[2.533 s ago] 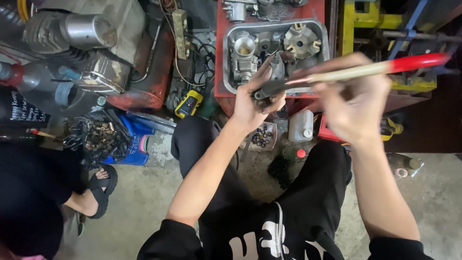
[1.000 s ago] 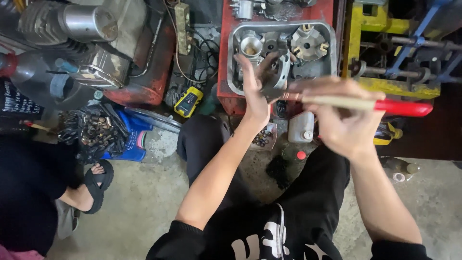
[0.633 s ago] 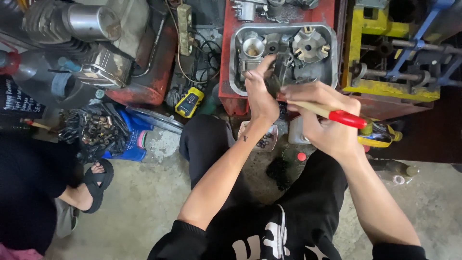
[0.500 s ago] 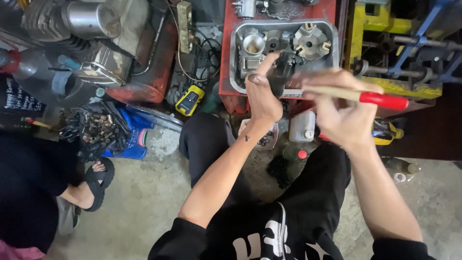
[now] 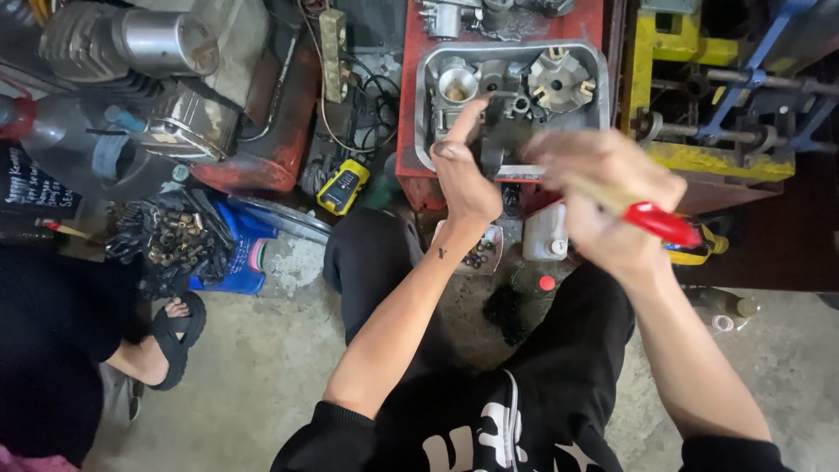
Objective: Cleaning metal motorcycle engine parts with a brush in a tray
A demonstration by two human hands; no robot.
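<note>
Concrete floor (image 5: 262, 367) is spreading under my knees while I am crouching before a red stand (image 5: 411, 166) carrying a metal tray (image 5: 599, 83). My left hand (image 5: 463, 179) is gripping a dark engine part (image 5: 494, 144) at the tray's front edge, forefinger pointing up. My right hand (image 5: 603, 205), blurred, is closing around a red-handled brush (image 5: 655, 223), just right of the part. A white bottle (image 5: 544, 236) is standing below; a yellow meter (image 5: 343, 186) is lying to the left.

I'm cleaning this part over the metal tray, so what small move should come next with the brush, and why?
Probably another stroke across the dark part that the left hand holds over the metal tray: the right hand grips the red-handled brush, blurred, angled at it.
</note>
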